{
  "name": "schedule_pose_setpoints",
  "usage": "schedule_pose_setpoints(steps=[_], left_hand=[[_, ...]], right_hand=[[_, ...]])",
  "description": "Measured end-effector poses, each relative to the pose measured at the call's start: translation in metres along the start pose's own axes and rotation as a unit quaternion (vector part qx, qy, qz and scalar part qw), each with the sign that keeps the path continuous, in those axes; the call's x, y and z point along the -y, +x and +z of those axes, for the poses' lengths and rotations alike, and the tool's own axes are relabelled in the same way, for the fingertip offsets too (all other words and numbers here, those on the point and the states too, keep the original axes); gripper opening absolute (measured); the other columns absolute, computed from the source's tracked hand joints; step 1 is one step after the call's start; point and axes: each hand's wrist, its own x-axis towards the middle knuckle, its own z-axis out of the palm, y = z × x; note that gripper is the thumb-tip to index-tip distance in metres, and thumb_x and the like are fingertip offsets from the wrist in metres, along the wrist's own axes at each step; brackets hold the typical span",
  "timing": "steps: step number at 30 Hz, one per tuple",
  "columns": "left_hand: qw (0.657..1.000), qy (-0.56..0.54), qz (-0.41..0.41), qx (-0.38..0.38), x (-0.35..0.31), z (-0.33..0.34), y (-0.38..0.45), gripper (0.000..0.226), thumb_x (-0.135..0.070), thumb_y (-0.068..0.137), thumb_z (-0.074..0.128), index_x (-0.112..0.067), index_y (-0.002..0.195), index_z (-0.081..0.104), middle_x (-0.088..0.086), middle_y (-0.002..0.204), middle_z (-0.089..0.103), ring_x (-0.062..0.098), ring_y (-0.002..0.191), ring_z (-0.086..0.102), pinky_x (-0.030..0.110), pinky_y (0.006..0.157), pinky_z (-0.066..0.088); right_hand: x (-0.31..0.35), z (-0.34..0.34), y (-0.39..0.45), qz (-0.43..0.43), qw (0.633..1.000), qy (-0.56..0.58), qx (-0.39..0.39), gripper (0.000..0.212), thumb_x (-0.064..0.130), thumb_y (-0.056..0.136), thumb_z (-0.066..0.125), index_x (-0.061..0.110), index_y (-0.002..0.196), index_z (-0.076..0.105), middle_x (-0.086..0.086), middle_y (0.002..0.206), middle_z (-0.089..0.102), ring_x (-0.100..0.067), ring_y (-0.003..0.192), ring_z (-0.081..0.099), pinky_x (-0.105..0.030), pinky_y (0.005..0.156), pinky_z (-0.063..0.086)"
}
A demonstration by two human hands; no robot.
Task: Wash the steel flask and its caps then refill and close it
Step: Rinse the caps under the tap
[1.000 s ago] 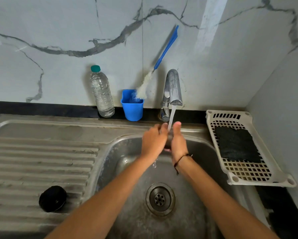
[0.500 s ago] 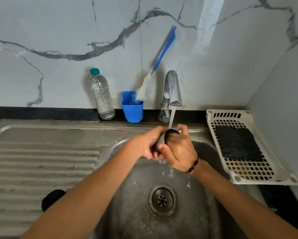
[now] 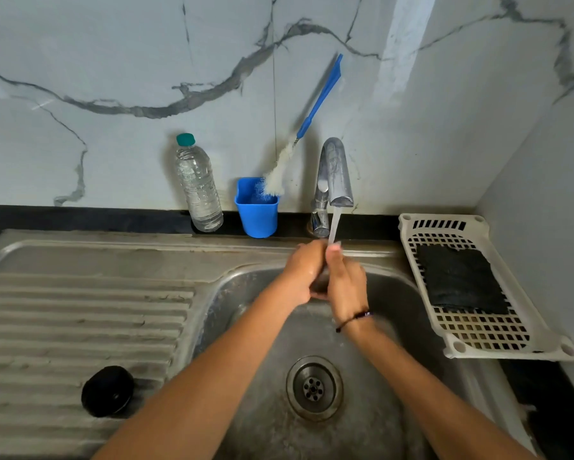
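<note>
Both hands meet under the running tap (image 3: 334, 180), over the sink (image 3: 395, 300). Left hand (image 3: 304, 272) and right hand (image 3: 345, 282) are curled round a small steel piece (image 3: 319, 283), pressed between the palms; only a sliver of it shows, so cannot tell if it is a cap or the flask itself. Water stream lands on the fingertips (image 3: 333, 249). Black cap (image 3: 107, 390) lies on the ribbed drainboard (image 3: 80, 327), well apart from the hands. Against the wall: clear plastic bottle (image 3: 197, 185), teal lid on, upright, clear liquid inside. Just beside it a blue cup (image 3: 257, 210) holding a bottle brush (image 3: 312, 117), bristles down in the cup, blue handle leaning on the wall. White perforated tray (image 3: 478, 330) right of the sink on the dark surface (image 3: 80, 219), dark scrub pad (image 3: 459, 282) lying flat in it.
</note>
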Motion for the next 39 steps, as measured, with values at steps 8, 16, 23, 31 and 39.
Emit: schedule_pose_setpoints(steps=[8, 16, 23, 31, 39], left_hand=[[0.965, -0.065, -0.209, 0.146, 0.017, -0.031, -0.007, 0.039, -0.044, 0.09, 0.057, -0.006, 0.095, 0.061, 0.014, 0.076, 0.065, 0.025, 0.068, 0.064, 0.041, 0.062, 0.06], [0.973, -0.232, -0.013, 0.0, 0.029, -0.003, 0.016, 0.026, -0.03, 0.095, 0.047, -0.014, 0.079, 0.061, 0.002, 0.058, 0.061, 0.018, 0.063, 0.058, 0.029, 0.063, 0.048], [0.977, -0.183, -0.103, 0.026, 0.037, -0.007, 0.01, 0.031, -0.039, 0.092, 0.053, -0.013, 0.089, 0.068, 0.007, 0.065, 0.069, 0.022, 0.068, 0.064, 0.031, 0.057, 0.052], [0.99, -0.126, -0.039, -0.042, 0.04, -0.002, 0.017, 0.026, -0.028, 0.095, 0.047, -0.013, 0.086, 0.065, 0.011, 0.088, 0.065, 0.024, 0.082, 0.06, 0.034, 0.073, 0.05], [0.993, -0.114, 0.03, 0.001, 0.044, -0.006, 0.015, 0.023, -0.022, 0.099, 0.041, -0.011, 0.096, 0.061, 0.013, 0.096, 0.063, 0.026, 0.093, 0.059, 0.039, 0.086, 0.046]], right_hand=[[-0.022, -0.045, 0.009, -0.509, 0.758, -0.397, 0.093, 0.048, 0.03, 0.098, 0.026, 0.017, 0.074, 0.065, 0.002, 0.071, 0.062, -0.017, 0.071, 0.053, -0.045, 0.092, 0.032], [-0.001, -0.021, 0.002, -0.15, 0.905, -0.333, 0.218, 0.079, 0.061, 0.076, 0.002, 0.014, 0.102, 0.061, -0.004, 0.107, 0.06, -0.018, 0.106, 0.05, -0.037, 0.098, 0.028], [-0.002, -0.059, 0.027, -0.396, 0.703, -0.487, 0.335, 0.046, 0.048, 0.086, 0.034, 0.018, 0.088, 0.068, 0.0, 0.093, 0.066, -0.02, 0.094, 0.061, -0.055, 0.103, 0.032], [-0.028, -0.033, -0.019, -0.177, 0.87, -0.401, 0.225, 0.071, 0.054, 0.092, 0.009, 0.008, 0.105, 0.062, -0.009, 0.1, 0.062, -0.025, 0.099, 0.056, -0.041, 0.1, 0.036], [-0.022, -0.023, -0.023, -0.072, 0.935, -0.305, 0.166, 0.021, -0.004, 0.084, 0.054, 0.002, 0.102, 0.062, -0.012, 0.102, 0.063, -0.027, 0.096, 0.06, -0.032, 0.083, 0.047]])
